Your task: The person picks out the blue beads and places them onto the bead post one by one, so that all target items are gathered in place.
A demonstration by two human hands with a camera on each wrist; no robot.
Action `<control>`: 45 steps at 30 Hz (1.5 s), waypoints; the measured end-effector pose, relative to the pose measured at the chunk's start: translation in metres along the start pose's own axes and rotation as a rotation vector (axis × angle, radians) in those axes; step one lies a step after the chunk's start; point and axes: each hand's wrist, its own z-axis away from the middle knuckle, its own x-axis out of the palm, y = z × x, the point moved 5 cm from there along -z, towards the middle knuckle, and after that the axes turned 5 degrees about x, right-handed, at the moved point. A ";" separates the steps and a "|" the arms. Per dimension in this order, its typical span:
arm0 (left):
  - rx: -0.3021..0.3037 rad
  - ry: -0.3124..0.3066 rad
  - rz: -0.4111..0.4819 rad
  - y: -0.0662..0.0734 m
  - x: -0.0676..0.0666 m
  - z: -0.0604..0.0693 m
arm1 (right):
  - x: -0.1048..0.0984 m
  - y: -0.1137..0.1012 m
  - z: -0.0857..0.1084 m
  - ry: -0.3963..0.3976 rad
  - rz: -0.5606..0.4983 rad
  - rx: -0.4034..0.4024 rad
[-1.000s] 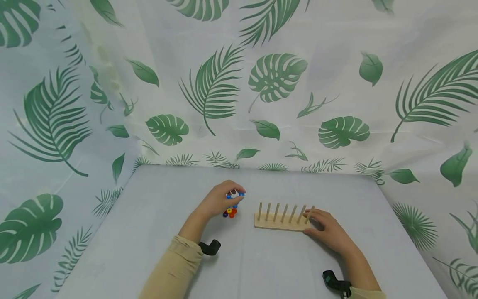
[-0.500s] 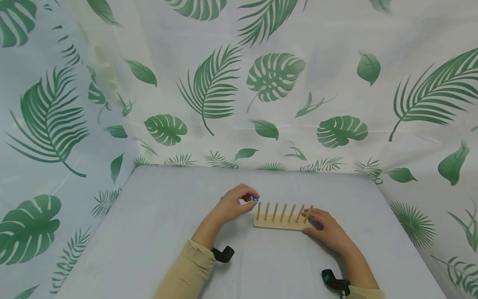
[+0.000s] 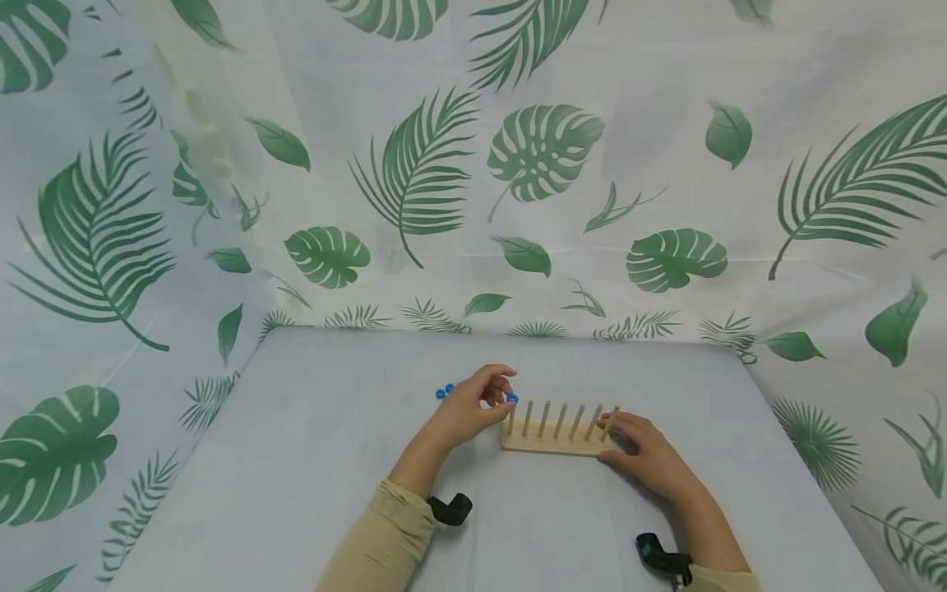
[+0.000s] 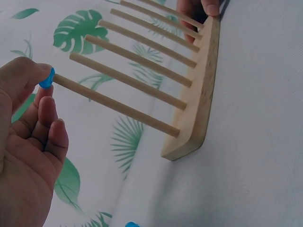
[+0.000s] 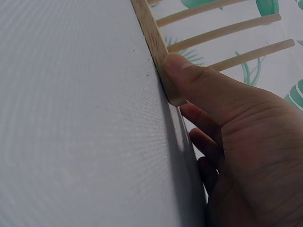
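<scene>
Between thumb and forefinger, my left hand (image 3: 466,411) pinches a blue bead (image 4: 46,79). That bead is at the tip of the leftmost peg (image 4: 113,105) of a wooden peg board (image 3: 551,444); I cannot tell whether the peg has entered its hole. The board lies flat on the table, with several upright pegs in a row and no bead seen on any of them. My right hand (image 3: 647,456) grips the board's right end, its thumb on the near side in the right wrist view. Loose blue beads (image 3: 441,393) lie just beyond my left hand, which may hide others.
A white-covered table (image 3: 333,427) spreads around the board, backed by a leaf-printed curtain (image 3: 444,271). A black wrist camera (image 3: 451,510) sticks out from the left wrist, another black wrist camera (image 3: 662,557) from the right.
My left hand has carried the blue bead rightward from the bead cluster to the top of the leftmost peg. The coloured beads are now partly hidden. My right hand stays on the board.
</scene>
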 end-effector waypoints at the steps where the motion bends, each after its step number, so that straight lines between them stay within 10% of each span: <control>1: -0.004 0.002 0.005 -0.001 0.001 0.000 | 0.000 0.000 0.000 -0.001 0.000 0.000; 45: -0.261 0.022 0.057 -0.060 0.044 0.028 | 0.001 0.001 -0.001 0.010 0.006 -0.020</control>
